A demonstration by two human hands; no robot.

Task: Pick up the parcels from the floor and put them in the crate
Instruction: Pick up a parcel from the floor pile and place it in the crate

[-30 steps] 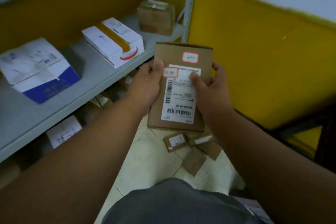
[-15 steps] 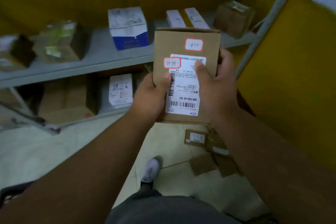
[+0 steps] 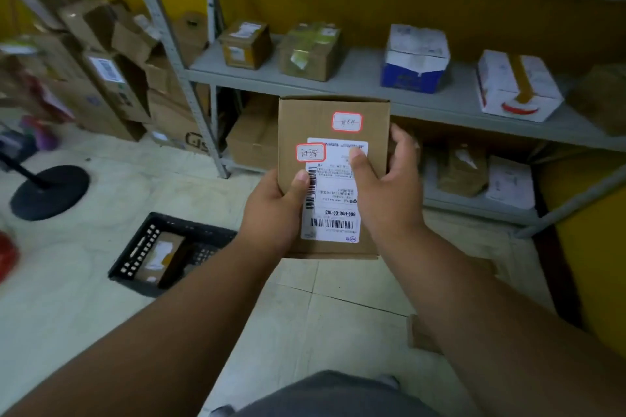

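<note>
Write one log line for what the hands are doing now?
left hand: holds parcel | right hand: holds parcel | crate: on floor, one parcel inside

View has swung left since one second ago. The black slatted plastic crate [image 3: 171, 252], with one brown parcel lying inside it, now shows on the floor at lower left; it was out of view before. A black round stand base [image 3: 49, 191] and a stack of brown cartons [image 3: 101, 78] have also come into view at left. The small flat parcels on the floor have left the view, apart from one brown edge [image 3: 421, 335] at lower right. The left hand [image 3: 271, 210] now sits lower on the flat brown cardboard parcel [image 3: 333, 176].
</note>
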